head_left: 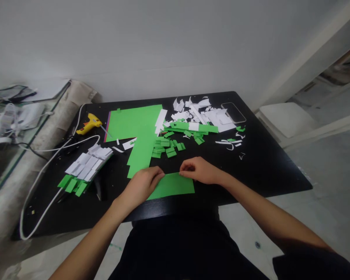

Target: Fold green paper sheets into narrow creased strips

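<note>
My left fingers and right fingers pinch the green strip by its far edge, seemingly to steady it; small green pieces lie just beyond them, likely for reach.

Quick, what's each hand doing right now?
Left hand: closed, pinching the green sheet near its far left corner.
Right hand: closed, pinching the same sheet's far edge, toward the right.

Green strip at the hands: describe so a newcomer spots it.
Start on the black table, near edge, by the dark clothing. There the left hand and right hand pinch the far edge of a green strip. Only this green piece has both hands on it.
</note>
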The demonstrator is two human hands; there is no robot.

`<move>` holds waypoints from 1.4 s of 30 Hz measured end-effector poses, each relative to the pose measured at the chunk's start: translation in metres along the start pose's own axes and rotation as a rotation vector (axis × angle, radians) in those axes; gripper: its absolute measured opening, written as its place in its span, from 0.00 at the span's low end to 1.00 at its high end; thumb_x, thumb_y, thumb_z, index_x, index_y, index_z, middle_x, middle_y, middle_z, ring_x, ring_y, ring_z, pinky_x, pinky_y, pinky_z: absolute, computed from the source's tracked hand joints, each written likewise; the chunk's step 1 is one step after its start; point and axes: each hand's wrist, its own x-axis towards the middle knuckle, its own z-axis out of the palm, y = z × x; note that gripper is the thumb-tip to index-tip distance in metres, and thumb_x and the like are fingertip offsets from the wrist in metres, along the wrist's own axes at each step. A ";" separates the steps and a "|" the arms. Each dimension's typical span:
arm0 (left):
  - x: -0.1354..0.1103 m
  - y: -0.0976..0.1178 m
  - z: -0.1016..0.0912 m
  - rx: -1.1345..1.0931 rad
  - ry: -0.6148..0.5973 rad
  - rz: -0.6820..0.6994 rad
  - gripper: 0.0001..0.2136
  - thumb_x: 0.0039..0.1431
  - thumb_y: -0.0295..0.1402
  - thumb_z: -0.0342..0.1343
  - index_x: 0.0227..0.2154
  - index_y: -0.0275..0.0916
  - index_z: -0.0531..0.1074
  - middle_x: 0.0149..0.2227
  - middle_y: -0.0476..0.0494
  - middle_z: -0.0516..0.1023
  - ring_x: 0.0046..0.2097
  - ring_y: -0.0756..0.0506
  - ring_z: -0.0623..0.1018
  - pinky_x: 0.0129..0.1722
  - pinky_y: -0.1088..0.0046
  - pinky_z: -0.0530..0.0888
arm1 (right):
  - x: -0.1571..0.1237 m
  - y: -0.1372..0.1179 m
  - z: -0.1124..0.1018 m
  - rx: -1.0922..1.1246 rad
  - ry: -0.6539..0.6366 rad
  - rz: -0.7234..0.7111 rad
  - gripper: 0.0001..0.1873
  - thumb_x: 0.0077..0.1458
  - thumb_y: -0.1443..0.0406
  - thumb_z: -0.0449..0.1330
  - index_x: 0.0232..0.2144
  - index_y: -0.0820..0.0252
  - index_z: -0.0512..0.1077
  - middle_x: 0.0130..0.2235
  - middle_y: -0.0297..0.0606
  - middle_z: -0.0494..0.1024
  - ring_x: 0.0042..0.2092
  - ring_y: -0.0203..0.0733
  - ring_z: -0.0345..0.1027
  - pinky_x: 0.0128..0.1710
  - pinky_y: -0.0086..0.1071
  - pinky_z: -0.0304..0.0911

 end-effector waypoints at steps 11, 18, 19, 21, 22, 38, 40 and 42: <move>0.005 -0.014 0.014 0.032 0.054 0.060 0.07 0.71 0.32 0.53 0.39 0.40 0.76 0.38 0.44 0.80 0.39 0.43 0.80 0.40 0.67 0.74 | -0.010 0.001 0.004 -0.368 0.142 -0.072 0.02 0.58 0.69 0.66 0.34 0.60 0.80 0.36 0.40 0.79 0.36 0.41 0.72 0.39 0.36 0.66; -0.008 -0.005 0.029 0.324 0.220 0.194 0.10 0.70 0.26 0.52 0.45 0.38 0.78 0.45 0.38 0.80 0.46 0.37 0.78 0.46 0.56 0.75 | -0.018 0.013 0.023 -0.510 0.247 -0.312 0.11 0.65 0.73 0.58 0.41 0.59 0.80 0.44 0.44 0.78 0.48 0.48 0.71 0.50 0.44 0.70; -0.012 -0.002 0.033 0.354 0.229 0.205 0.11 0.69 0.24 0.51 0.47 0.37 0.78 0.46 0.37 0.81 0.47 0.36 0.78 0.47 0.55 0.76 | -0.019 0.014 0.026 -0.517 0.245 -0.339 0.12 0.66 0.74 0.57 0.41 0.60 0.80 0.44 0.44 0.79 0.47 0.48 0.71 0.50 0.43 0.70; -0.022 0.002 0.042 0.385 0.235 0.216 0.15 0.67 0.20 0.50 0.51 0.37 0.77 0.50 0.36 0.80 0.50 0.35 0.78 0.49 0.53 0.77 | -0.022 0.017 0.033 -0.546 0.245 -0.380 0.15 0.66 0.76 0.55 0.42 0.60 0.80 0.44 0.44 0.80 0.48 0.48 0.72 0.49 0.43 0.70; -0.027 0.004 0.047 0.390 0.244 0.214 0.17 0.66 0.20 0.50 0.54 0.36 0.76 0.52 0.35 0.80 0.52 0.35 0.78 0.51 0.52 0.77 | -0.024 0.017 0.036 -0.566 0.252 -0.394 0.16 0.66 0.77 0.54 0.43 0.60 0.80 0.45 0.44 0.81 0.48 0.48 0.72 0.49 0.44 0.70; -0.044 0.010 0.068 0.412 0.284 0.144 0.25 0.64 0.19 0.48 0.63 0.33 0.67 0.64 0.33 0.74 0.63 0.35 0.74 0.62 0.52 0.74 | -0.037 0.010 0.087 -0.694 0.335 -0.392 0.26 0.65 0.76 0.49 0.61 0.67 0.73 0.61 0.50 0.77 0.62 0.52 0.71 0.63 0.48 0.70; -0.043 0.010 0.068 0.425 0.273 0.136 0.24 0.64 0.20 0.48 0.63 0.32 0.68 0.63 0.33 0.74 0.63 0.34 0.74 0.62 0.52 0.73 | -0.041 0.011 0.085 -0.695 0.356 -0.366 0.26 0.64 0.76 0.50 0.61 0.67 0.73 0.62 0.49 0.77 0.63 0.52 0.71 0.63 0.48 0.69; -0.042 0.012 0.067 0.448 0.259 0.120 0.24 0.64 0.20 0.49 0.62 0.32 0.69 0.63 0.33 0.75 0.62 0.34 0.74 0.61 0.52 0.73 | -0.044 0.013 0.083 -0.700 0.397 -0.335 0.26 0.63 0.75 0.51 0.60 0.66 0.73 0.61 0.48 0.77 0.63 0.52 0.71 0.63 0.48 0.69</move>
